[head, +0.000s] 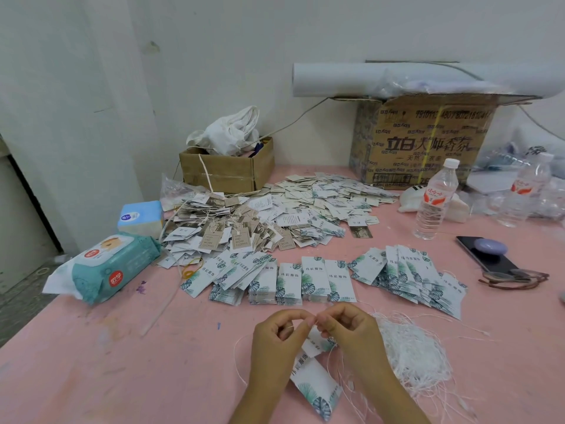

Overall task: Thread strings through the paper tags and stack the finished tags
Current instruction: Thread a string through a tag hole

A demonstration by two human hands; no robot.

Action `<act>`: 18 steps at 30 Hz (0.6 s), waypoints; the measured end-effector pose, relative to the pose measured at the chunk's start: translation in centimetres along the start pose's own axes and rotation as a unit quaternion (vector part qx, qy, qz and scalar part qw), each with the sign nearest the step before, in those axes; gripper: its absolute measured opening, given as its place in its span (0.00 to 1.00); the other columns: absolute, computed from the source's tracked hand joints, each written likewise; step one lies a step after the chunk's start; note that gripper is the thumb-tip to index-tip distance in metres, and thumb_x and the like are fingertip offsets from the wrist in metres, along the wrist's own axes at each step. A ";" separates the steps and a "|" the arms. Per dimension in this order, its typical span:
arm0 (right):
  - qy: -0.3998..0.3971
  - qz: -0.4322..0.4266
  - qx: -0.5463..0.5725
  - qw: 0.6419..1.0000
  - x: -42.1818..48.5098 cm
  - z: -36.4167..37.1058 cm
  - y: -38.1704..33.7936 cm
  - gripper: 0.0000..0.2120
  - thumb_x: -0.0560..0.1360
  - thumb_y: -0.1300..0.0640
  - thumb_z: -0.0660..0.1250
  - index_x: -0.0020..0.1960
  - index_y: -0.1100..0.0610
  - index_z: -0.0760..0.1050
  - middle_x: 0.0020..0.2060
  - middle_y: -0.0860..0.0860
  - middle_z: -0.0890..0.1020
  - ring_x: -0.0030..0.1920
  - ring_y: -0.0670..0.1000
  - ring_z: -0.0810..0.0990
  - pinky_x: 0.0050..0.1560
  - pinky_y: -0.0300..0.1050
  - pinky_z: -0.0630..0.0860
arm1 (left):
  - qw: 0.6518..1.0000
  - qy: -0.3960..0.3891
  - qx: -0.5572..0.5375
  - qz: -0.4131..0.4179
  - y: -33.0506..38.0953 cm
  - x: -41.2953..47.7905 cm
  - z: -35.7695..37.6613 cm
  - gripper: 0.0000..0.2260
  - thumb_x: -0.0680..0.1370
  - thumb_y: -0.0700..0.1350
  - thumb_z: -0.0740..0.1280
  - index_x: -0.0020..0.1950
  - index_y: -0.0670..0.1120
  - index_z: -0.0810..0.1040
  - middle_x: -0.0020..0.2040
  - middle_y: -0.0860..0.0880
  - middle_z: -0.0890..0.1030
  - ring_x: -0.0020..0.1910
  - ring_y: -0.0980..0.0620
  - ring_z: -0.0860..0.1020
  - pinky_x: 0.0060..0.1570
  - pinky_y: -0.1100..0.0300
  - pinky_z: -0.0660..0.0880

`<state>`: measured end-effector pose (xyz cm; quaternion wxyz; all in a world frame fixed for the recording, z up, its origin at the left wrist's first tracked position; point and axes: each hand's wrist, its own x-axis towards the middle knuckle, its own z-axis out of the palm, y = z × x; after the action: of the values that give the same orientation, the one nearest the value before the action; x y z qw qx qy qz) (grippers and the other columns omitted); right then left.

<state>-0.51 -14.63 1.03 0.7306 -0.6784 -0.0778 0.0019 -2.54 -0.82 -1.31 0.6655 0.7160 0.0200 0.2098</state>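
My left hand [276, 338] and my right hand [351, 328] meet fingertip to fingertip near the table's front, pinching a thin white string [241, 374] that trails down to the left. Between and below them hang two white paper tags with green leaf print: a small one [318, 342] under my right fingers and a longer one [315, 384] below it. A tangle of loose white strings [412, 353] lies just right of my right hand. Rows of stacked leaf-print tags [290, 283] lie beyond my hands.
A big heap of mixed tags [275, 212] covers the middle of the pink table [122, 362]. A wet-wipe pack [107, 267] and tissue pack [140, 217] lie left. Two cardboard boxes [226, 172] stand at the back. Water bottle [435, 200], phone [489, 255] and glasses [513, 278] are right.
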 end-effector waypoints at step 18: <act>0.022 -0.054 -0.077 0.995 -0.5 0.4 0.0 0.04 0.67 0.52 0.74 0.35 0.51 0.81 0.33 0.52 0.82 0.35 0.50 0.79 0.39 0.50 0.78 | 1.000 -0.005 -0.010 -0.021 -0.1 0.0 -0.2 0.03 0.69 0.46 0.77 0.37 0.53 0.86 0.27 0.46 0.65 0.27 0.55 0.60 0.29 0.61 0.59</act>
<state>-1.09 -14.29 1.00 0.6765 -0.7275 -0.0981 -0.0582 -2.57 -0.58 -1.38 0.6772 0.7096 0.0297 0.1924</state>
